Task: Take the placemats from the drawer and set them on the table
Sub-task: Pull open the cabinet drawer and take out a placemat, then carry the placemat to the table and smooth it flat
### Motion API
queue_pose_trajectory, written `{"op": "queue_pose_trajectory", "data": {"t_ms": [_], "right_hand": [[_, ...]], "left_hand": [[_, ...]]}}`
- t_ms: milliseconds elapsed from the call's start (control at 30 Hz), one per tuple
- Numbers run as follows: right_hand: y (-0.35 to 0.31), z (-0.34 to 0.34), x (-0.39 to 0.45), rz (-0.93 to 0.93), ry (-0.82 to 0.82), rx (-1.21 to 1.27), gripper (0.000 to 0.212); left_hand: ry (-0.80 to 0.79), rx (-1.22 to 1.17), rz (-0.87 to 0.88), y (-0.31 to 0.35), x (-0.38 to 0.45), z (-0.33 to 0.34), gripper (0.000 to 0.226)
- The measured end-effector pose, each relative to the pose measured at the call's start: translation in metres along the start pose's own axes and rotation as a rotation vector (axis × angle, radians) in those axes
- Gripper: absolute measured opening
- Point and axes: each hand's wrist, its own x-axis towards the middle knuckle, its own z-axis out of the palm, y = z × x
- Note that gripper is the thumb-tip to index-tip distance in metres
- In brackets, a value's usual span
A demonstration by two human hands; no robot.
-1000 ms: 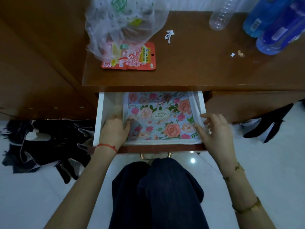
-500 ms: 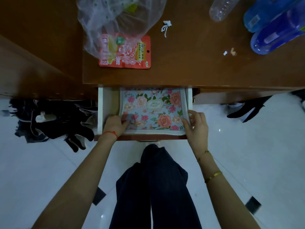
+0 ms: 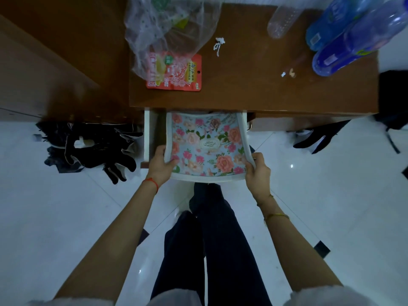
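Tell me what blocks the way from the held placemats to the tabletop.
The table's front edge overhangs their far end. Both hands, left and right, hold the placemats. On top, a plastic bag and red packet occupy the left.

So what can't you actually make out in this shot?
- How many placemats: head view shows only the top floral one; it covers any beneath.
- Back of the drawer: hidden under the table top.
- Left hand and right hand fingers: tucked under the mat.
- Blue bottles: cut off by the frame.
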Motion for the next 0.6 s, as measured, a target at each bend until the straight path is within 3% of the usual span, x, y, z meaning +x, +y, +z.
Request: {"op": "queue_pose_trajectory", "data": {"t_ms": [267, 600], "right_hand": [[-0.038, -0.055, -0.085, 0.045, -0.023, 0.092, 0.016], [-0.110, -0.151, -0.242, 0.030, 0.044, 0.403, 0.017]], "left_hand": [[-0.035, -0.061, 0.111, 0.015, -0.099, -0.041, 0.042], [-0.093, -0.173, 0.403, 0.062, -0.273, -0.102, 0.043]]}}
